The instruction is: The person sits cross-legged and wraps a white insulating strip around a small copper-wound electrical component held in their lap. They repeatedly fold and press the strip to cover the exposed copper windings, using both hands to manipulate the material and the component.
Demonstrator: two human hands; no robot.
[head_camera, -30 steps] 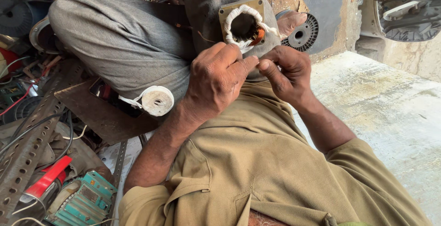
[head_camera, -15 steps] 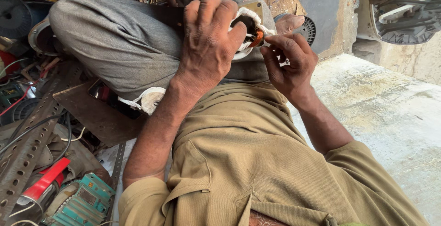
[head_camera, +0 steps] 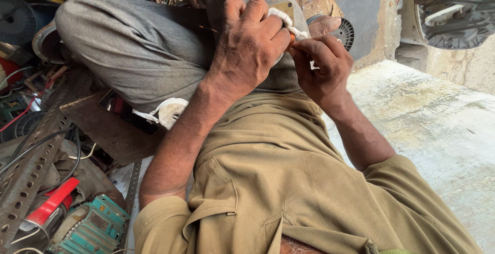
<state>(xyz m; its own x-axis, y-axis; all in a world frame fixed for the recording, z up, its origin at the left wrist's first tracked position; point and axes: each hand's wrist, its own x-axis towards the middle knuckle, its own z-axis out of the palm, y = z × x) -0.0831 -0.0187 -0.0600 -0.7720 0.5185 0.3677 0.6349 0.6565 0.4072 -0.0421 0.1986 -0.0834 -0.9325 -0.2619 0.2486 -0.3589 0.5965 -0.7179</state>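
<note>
Single head-worn view, looking steeply down from above the chest, facing forward over olive shirt (head_camera: 289, 182), sitting close to both hands (head_camera: 252, 47), taking in cluttered floor (head_camera: 443, 125) beyond

The left hand (head_camera: 247, 47) and right hand (head_camera: 322, 66) meet above the person's lap, the left hand lying over a small metal part wrapped in tape (head_camera: 286, 19), the right hand touching it from the right. Behind the hands sits another person, whose bent knee (head_camera: 129, 47) lies to the left. Below that knee a roll of tape (head_camera: 170, 112) rests on a flat metal plate (head_camera: 108, 130). Further left lies a perforated angle bar (head_camera: 31, 171), with a finned block (head_camera: 90, 231) near its lower end. A ribbed disc (head_camera: 346, 32), mostly hidden, seems to stand behind the right hand. The concrete floor (head_camera: 433, 125) spreads to the right.
</note>
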